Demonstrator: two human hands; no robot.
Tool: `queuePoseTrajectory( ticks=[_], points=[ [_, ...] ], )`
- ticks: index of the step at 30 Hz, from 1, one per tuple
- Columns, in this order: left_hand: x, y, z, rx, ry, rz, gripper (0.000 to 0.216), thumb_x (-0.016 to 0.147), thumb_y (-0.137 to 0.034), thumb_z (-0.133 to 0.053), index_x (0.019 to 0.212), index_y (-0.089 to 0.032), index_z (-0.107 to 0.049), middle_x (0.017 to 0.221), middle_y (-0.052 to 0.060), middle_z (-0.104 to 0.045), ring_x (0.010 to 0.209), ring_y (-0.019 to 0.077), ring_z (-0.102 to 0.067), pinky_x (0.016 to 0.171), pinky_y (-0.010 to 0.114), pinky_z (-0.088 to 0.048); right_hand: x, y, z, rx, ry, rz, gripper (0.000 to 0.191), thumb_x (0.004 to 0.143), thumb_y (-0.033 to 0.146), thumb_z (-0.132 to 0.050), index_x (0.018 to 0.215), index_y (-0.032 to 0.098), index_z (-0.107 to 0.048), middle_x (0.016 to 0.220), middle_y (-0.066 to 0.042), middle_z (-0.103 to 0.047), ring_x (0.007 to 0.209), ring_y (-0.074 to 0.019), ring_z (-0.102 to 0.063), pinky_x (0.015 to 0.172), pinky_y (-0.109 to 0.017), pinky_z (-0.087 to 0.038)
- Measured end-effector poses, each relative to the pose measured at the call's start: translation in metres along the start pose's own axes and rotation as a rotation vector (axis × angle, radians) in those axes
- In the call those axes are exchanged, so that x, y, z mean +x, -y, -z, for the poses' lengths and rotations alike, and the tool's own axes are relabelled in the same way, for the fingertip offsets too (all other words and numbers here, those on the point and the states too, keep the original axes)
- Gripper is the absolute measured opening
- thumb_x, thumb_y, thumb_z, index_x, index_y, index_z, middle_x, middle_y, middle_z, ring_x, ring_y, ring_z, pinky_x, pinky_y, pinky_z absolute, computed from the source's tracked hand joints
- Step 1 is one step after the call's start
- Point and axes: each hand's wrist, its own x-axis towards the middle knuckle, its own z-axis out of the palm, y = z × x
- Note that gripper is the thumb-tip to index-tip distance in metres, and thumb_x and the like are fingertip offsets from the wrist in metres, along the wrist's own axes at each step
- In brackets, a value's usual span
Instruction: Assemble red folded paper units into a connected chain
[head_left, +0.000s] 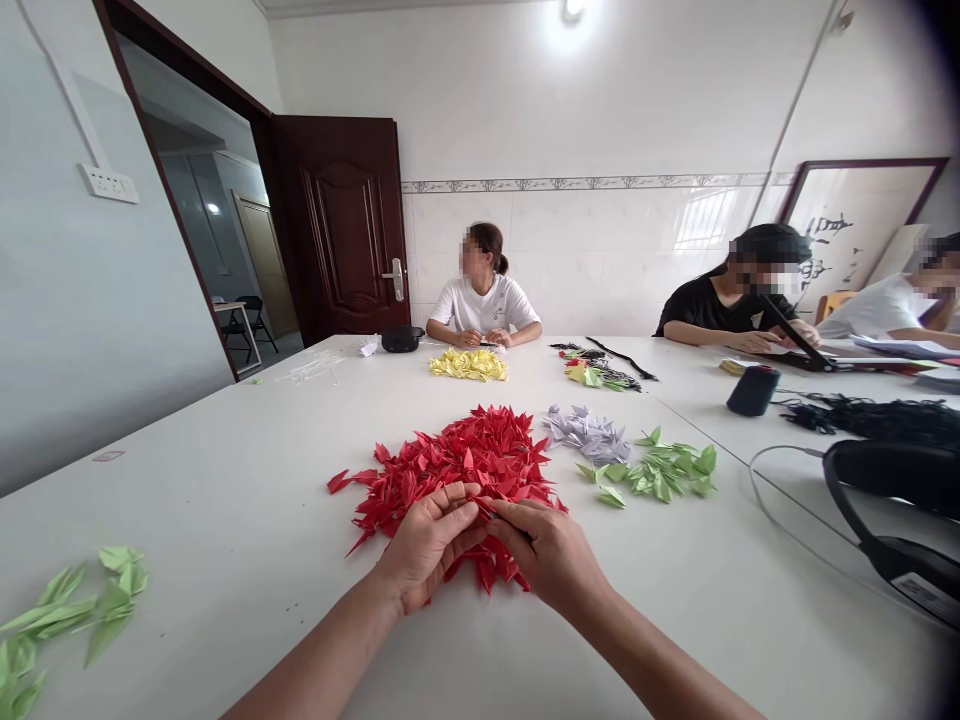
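Note:
My left hand (425,545) and my right hand (551,555) meet at the near edge of a heap of red folded paper pieces (457,465) on the white table (247,480). Both hands have their fingers curled and pinched together on one red folded piece (484,507) between them. The rest of the red heap lies just beyond and partly under my fingers.
Smaller heaps of pale purple (586,432), green (664,470) and yellow (469,364) folded pieces lie farther off. More green pieces (67,610) sit near left. Black headphones (892,500) with a cable lie at right. Three people sit along the far and right sides.

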Motion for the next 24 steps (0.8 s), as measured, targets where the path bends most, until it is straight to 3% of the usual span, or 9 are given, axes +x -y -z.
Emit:
queuePoseTrajectory(
  ticks=[14, 20, 24],
  points=[
    [-0.0006, -0.0043, -0.0019, -0.028, -0.015, -0.015, 0.018, 0.073, -0.014, -0.062, 0.091, -0.017, -0.063, 0.091, 0.003, -0.065, 0.083, 0.0112, -0.061, 0.081, 0.025, -0.051, 0.0006, -0.0009, 0.0011, 0.003, -0.022, 0.014, 0.026, 0.085, 0.029, -0.045, 0.100, 0.026, -0.066, 0.068, -0.001, -0.063, 0.060, -0.0124, -0.056, 0.052, -0.020, -0.039],
    [0.0044, -0.0070, 0.0063, -0.076, -0.152, -0.103, 0.021, 0.070, -0.013, -0.065, 0.089, -0.019, -0.061, 0.083, 0.001, -0.064, 0.079, 0.0113, -0.062, 0.079, 0.023, -0.051, 0.0034, 0.0004, 0.0036, 0.088, -0.091, -0.033, 0.025, 0.079, 0.037, -0.053, 0.096, 0.021, -0.064, 0.079, -0.003, -0.066, 0.069, -0.0150, -0.059, 0.060, -0.024, -0.044],
    [0.0029, -0.0033, 0.0038, 0.022, -0.080, -0.100, 0.018, 0.067, -0.017, -0.068, 0.085, -0.018, -0.062, 0.078, 0.000, -0.062, 0.076, 0.0104, -0.060, 0.080, 0.026, -0.051, 0.0038, 0.0012, 0.0009, 0.197, -0.128, -0.021, 0.031, 0.074, 0.036, -0.059, 0.099, 0.019, -0.062, 0.083, -0.005, -0.066, 0.070, -0.0151, -0.058, 0.063, -0.025, -0.047]
  ],
)
